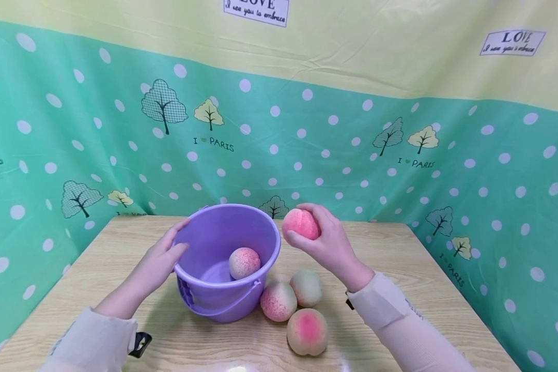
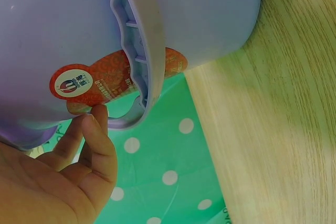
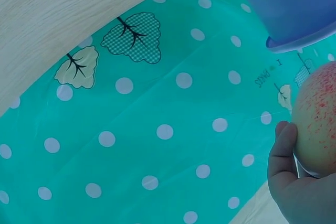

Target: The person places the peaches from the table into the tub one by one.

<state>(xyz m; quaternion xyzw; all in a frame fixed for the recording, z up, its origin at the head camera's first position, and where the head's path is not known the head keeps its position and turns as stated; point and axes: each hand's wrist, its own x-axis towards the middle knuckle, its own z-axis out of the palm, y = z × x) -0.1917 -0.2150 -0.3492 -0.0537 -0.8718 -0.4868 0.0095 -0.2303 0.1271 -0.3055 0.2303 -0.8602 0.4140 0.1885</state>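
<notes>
Pale wood-grain bench [image 1: 204,346] is being occupied nearest by a pink-centred peach [image 1: 307,331]; just behind, a speckled peach [image 1: 279,301] and a greenish peach [image 1: 306,288] are being grouped beside the purple bucket [image 1: 214,298], perhaps for easy reach. Its rim is being gripped by the left hand [image 1: 155,261], fingers bent, presumably for steadiness, while a red-flecked peach [image 1: 245,262] is being contained inside. Right of the rim, a deep-pink peach [image 1: 299,223] is being held aloft by the curled right hand [image 1: 330,243], thumb opposing fingers, probably because its roundness demands it. Beyond, a polka-dot curtain [image 1: 400,196] is being hung.
</notes>
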